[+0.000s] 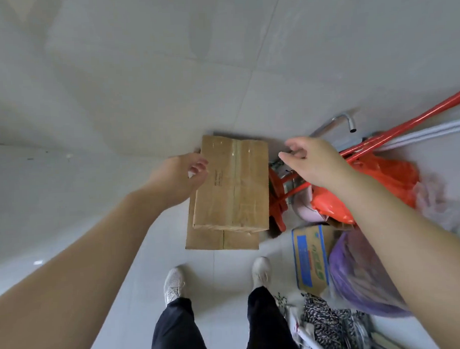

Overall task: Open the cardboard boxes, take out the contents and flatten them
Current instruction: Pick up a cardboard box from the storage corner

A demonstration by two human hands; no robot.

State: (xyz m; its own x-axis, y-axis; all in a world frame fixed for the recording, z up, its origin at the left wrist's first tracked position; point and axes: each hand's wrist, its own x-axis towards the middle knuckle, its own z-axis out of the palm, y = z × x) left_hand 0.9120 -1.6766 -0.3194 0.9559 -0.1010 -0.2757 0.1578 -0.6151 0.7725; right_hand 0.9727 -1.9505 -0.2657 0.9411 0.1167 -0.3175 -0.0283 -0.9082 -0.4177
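A brown taped cardboard box (232,184) lies on the tiled floor ahead of my feet, resting on a flattened sheet of cardboard (221,239). My left hand (179,176) hovers at the box's left edge with fingers loosely curled, holding nothing. My right hand (312,162) is to the right of the box, fingers spread and relaxed, apart from it. A second box with blue print (309,260) stands at the right among bags.
Right of the box there is clutter: a red-handled mop (395,132), a metal pipe (334,123), an orange plastic bag (382,178), a purple bag (360,276) and patterned cloth (330,323). The left side is bare grey floor tile (88,101). My shoes (173,282) stand just behind the cardboard.
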